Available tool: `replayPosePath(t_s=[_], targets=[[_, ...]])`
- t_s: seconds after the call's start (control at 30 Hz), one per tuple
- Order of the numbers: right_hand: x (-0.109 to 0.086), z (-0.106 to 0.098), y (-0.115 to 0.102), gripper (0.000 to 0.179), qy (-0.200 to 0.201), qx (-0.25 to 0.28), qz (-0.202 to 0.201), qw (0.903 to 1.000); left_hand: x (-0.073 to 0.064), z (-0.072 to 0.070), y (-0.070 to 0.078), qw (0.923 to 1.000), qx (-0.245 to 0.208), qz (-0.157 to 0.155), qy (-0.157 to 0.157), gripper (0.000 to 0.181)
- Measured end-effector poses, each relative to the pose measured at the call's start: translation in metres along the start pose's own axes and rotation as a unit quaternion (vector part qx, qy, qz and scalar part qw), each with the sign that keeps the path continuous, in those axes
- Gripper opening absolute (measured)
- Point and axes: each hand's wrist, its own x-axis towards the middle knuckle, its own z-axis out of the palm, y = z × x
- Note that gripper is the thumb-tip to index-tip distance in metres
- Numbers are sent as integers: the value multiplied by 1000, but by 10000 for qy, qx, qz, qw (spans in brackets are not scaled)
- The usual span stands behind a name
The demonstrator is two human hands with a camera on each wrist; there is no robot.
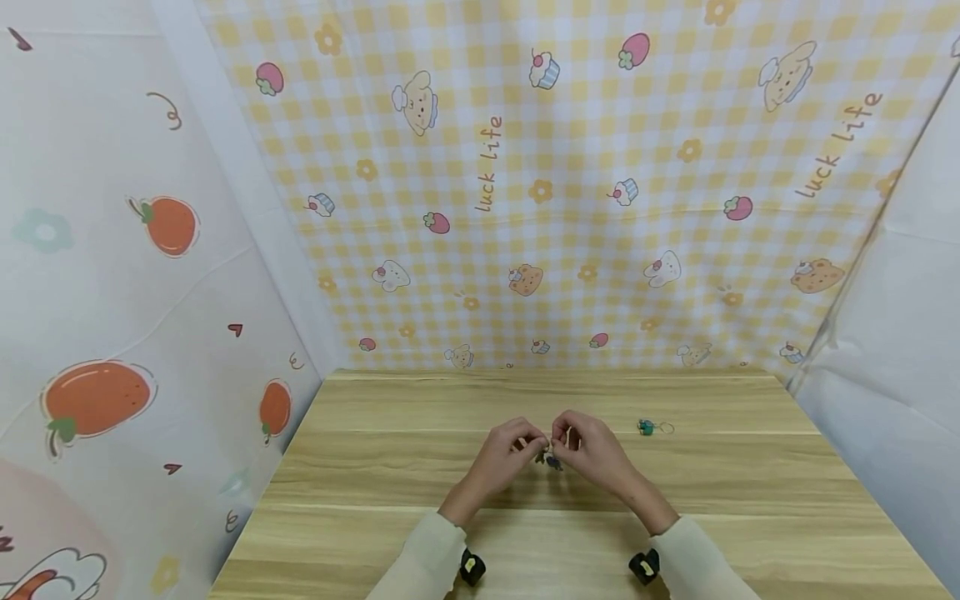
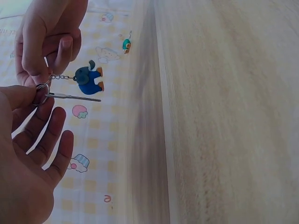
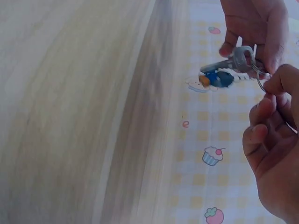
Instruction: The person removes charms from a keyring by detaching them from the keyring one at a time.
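Observation:
Both hands meet over the wooden table in the head view, close together. Between thumb and fingers my left hand (image 1: 506, 454) pinches a metal key ring (image 2: 42, 94); its other fingers spread loosely in the left wrist view. The right hand (image 1: 596, 450) pinches the same ring from the other side. A silver key (image 3: 231, 61) hangs on the ring and points away from the fingers. Beside it, on a short chain, dangles a blue elephant keychain charm (image 2: 88, 80) with orange feet. Fingertips hide part of the ring.
On the table (image 1: 360, 467), right of the hands, lies a green keychain charm (image 1: 647, 427) with its own ring. A yellow checked cloth (image 1: 570, 242) hangs behind the table's far edge. Patterned cloth (image 1: 150, 308) covers the left side, and white cloth (image 1: 900, 333) the right.

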Motion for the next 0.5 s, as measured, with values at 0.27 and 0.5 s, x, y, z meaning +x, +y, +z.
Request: replayPosePath(t_s=[0.27,0.5], targets=[[0,-8,0,21,-443,109,-49,9989,0,2,-1,9995,294,52,-112,20],[0,-12,0,19,-704,121,-46,9974,1,2,3,9990,385,167,-150,21]])
